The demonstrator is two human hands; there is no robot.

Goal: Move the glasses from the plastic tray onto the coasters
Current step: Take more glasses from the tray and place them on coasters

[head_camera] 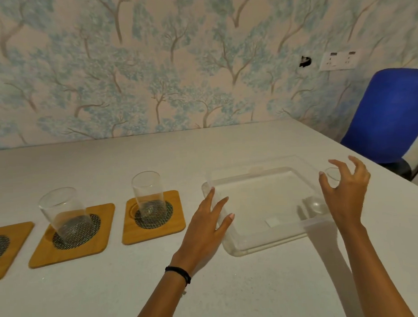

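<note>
A clear plastic tray (pixel 232 243) lies on the white table right of centre. One clear glass (pixel 322 201) stands in its near right corner. My right hand (pixel 346 196) curls around that glass's rim with fingers spread, not clamped on it. My left hand (pixel 205 227) lies flat with fingers apart against the tray's left rim. Left of the tray sit wooden coasters with dark mesh centres. The nearest coaster (pixel 135 234) carries a glass (pixel 147 193). Another coaster (pixel 41 256) carries a second glass (pixel 60 213). A third coaster (pixel 7 234), bare, is cut off at the left edge.
A blue office chair (pixel 391 114) stands beyond the table's right edge. The table's far side meets a wall papered with trees, with a socket plate (pixel 339 60) on it. A black band circles my left wrist.
</note>
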